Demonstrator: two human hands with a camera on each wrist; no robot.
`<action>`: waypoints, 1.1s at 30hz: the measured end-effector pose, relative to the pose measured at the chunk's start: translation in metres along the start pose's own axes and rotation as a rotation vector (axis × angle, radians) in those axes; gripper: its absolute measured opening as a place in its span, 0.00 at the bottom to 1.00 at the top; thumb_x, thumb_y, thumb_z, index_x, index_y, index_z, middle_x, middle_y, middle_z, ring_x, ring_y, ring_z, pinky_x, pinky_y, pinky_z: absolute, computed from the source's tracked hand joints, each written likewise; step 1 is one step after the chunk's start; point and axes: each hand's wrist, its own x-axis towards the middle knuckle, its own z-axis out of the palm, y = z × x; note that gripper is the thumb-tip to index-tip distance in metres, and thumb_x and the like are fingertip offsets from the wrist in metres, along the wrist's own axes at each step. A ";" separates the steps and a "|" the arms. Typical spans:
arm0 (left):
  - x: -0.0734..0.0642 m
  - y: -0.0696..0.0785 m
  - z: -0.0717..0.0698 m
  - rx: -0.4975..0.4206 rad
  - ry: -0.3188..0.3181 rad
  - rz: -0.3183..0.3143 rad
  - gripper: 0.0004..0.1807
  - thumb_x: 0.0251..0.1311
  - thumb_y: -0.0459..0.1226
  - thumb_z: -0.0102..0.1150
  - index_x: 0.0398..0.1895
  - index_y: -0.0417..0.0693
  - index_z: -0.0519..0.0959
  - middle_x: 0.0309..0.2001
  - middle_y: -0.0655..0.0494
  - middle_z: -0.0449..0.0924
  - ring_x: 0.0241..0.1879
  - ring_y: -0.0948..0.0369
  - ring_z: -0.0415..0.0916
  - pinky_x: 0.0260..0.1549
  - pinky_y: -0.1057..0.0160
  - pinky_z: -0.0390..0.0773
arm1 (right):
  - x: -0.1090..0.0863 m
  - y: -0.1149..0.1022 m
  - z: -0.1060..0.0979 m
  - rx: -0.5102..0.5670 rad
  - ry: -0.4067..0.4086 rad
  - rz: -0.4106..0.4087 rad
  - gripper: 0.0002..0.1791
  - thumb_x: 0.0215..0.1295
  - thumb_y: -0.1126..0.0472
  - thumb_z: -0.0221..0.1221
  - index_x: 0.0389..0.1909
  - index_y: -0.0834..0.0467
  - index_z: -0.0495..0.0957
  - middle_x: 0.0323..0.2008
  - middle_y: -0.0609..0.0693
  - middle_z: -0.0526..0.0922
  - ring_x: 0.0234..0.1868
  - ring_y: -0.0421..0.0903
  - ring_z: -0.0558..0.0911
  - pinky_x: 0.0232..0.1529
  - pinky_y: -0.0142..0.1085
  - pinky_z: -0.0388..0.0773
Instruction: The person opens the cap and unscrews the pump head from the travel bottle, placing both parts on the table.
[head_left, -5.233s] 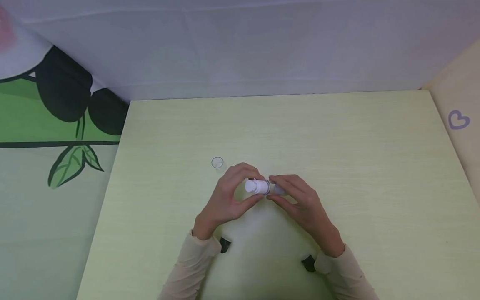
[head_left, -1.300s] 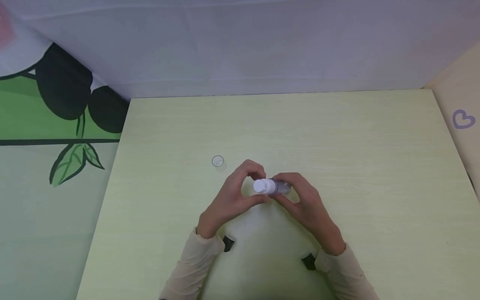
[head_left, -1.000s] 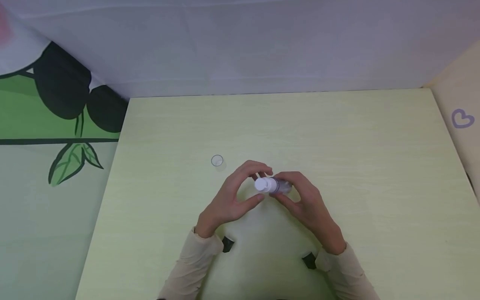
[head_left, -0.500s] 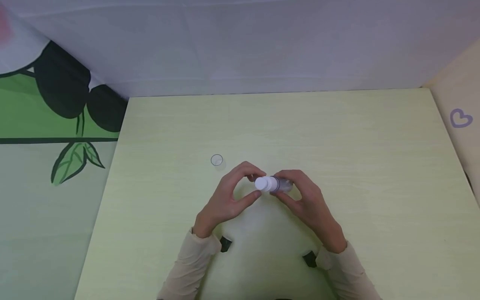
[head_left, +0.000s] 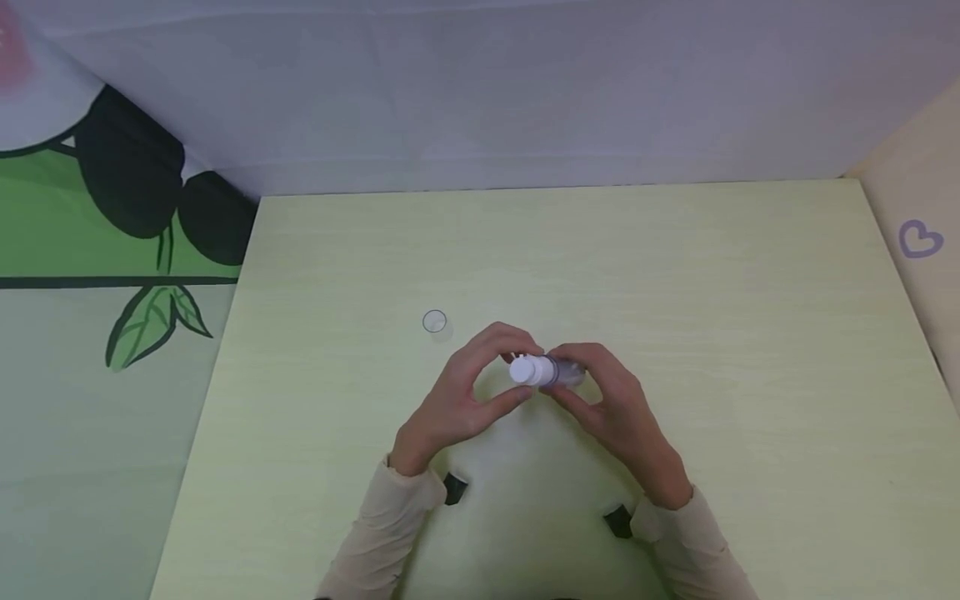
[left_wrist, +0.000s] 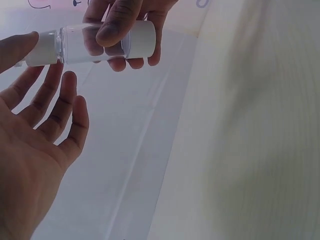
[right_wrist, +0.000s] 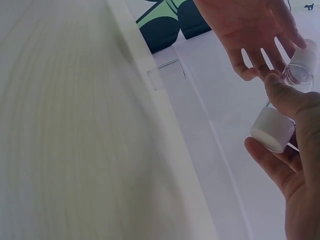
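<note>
A small clear pump bottle (head_left: pixel 566 372) with a white pump top (head_left: pixel 531 370) and a white base (left_wrist: pixel 142 39) is held tilted above the table, top toward the left. My right hand (head_left: pixel 611 400) grips its clear body near the base, thumb on one side and fingers on the other. At the other end, my left hand (head_left: pixel 465 392) has its thumb and fingertips around the white pump top. In the left wrist view that thumb presses the white collar (left_wrist: pixel 44 48), and the lower fingers curve loosely beneath.
A clear cap (head_left: pixel 434 321) stands on the pale wooden table (head_left: pixel 675 267), beyond and left of my left hand. White cloth (head_left: pixel 480 100) hangs behind the table's far edge. Dark objects (head_left: pixel 618 522) show at both cuffs.
Bottle and hands have shifted slightly right since the earliest frame. My left thumb and fingers have moved off and back around the pump top, while my right hand keeps its grip. The cap has stayed put.
</note>
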 end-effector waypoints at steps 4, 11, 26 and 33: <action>-0.003 -0.002 -0.002 0.004 0.024 -0.001 0.23 0.58 0.27 0.71 0.57 0.45 0.79 0.52 0.52 0.81 0.51 0.59 0.76 0.51 0.59 0.78 | 0.001 -0.001 -0.002 -0.008 0.005 0.009 0.34 0.45 0.75 0.79 0.56 0.65 0.78 0.50 0.56 0.84 0.51 0.49 0.83 0.64 0.21 0.71; -0.006 -0.006 -0.002 0.049 0.053 -0.003 0.22 0.57 0.26 0.72 0.55 0.45 0.79 0.50 0.52 0.82 0.50 0.60 0.77 0.52 0.60 0.79 | 0.000 0.000 -0.003 -0.004 -0.002 0.009 0.25 0.60 0.63 0.75 0.56 0.65 0.78 0.50 0.56 0.84 0.51 0.49 0.83 0.64 0.22 0.72; 0.002 -0.002 0.004 0.060 0.086 0.078 0.22 0.53 0.28 0.77 0.51 0.45 0.80 0.49 0.52 0.82 0.51 0.60 0.78 0.51 0.61 0.79 | -0.001 0.003 0.003 0.027 0.033 -0.034 0.25 0.72 0.48 0.62 0.55 0.66 0.79 0.48 0.55 0.84 0.48 0.47 0.82 0.61 0.22 0.73; 0.002 -0.004 0.006 0.127 0.124 0.058 0.27 0.46 0.33 0.84 0.47 0.45 0.77 0.44 0.56 0.79 0.47 0.61 0.76 0.49 0.62 0.76 | -0.001 0.004 0.003 0.017 0.021 -0.030 0.26 0.72 0.47 0.61 0.55 0.66 0.78 0.49 0.56 0.84 0.49 0.48 0.82 0.61 0.22 0.73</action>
